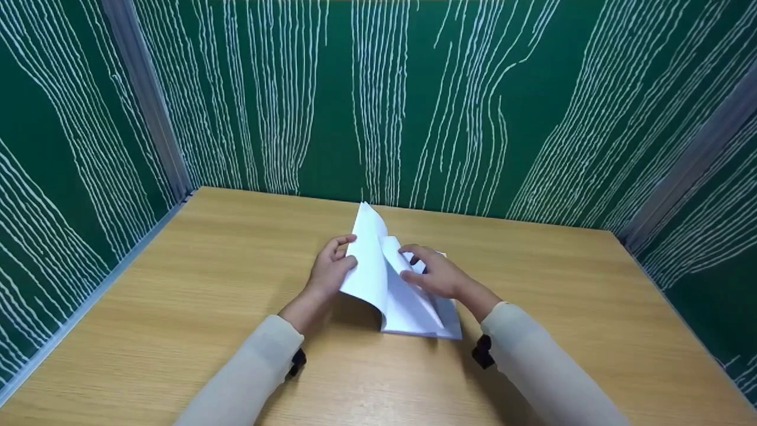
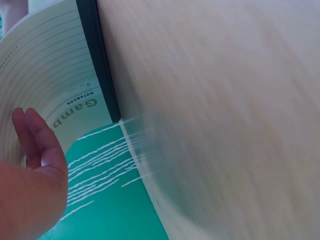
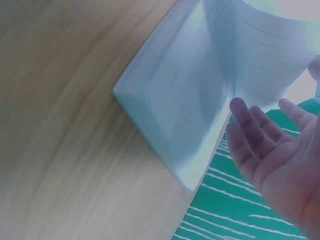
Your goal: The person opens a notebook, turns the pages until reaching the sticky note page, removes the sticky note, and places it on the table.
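Observation:
A notebook with white pages stands partly opened on the table. My left hand grips the raised left part, thumb on the near face and fingers around the outer edge. Printed letters reading "Gamb" and "NOTEBOOK" show on a lined page in the left wrist view, along with a dark spine strip. My right hand is at the right side, its thumb and index fingertip near a lifted, curved page. In the right wrist view its fingers are spread and loosely bent.
The notebook lies on a wood-grain table. Green panels with wavy white lines rise behind and at both sides, joined by grey posts. Small black devices sit under the wrists.

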A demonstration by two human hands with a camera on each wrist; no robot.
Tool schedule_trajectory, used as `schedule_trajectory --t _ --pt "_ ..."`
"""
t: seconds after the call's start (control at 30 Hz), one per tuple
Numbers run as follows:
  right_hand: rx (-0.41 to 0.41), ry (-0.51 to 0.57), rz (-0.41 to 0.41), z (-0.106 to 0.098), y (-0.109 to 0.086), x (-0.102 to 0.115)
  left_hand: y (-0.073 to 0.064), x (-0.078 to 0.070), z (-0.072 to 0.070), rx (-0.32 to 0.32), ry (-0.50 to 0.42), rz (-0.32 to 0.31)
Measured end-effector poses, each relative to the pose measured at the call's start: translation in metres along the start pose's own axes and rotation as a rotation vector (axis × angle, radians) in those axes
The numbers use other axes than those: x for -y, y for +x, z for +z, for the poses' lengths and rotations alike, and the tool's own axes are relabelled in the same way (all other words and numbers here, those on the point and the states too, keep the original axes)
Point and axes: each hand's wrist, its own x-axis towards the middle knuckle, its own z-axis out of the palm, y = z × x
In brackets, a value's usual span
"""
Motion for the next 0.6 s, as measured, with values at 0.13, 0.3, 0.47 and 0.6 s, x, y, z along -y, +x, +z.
schedule_trajectory --t 0.13,0.3,0.47,0.6 --pt "-0.001 -0.003 -0.027 0.002 -0.001 0.005 0.001 0.001 -0.001 -0.001 0.013 0.013" --pt "0.002 -0.017 -0.034 0.004 -0.001 0.013 0.002 0.002 -0.002 0.008 -0.001 -0.001" --pt "-0.006 -0.046 -0.056 0.007 -0.001 0.02 0.002 0.001 -0.003 0.01 -0.004 -0.004" --pt "-0.012 -0.038 -0.093 0.009 0.0 0.025 0.002 0.001 -0.002 0.009 0.01 0.022"
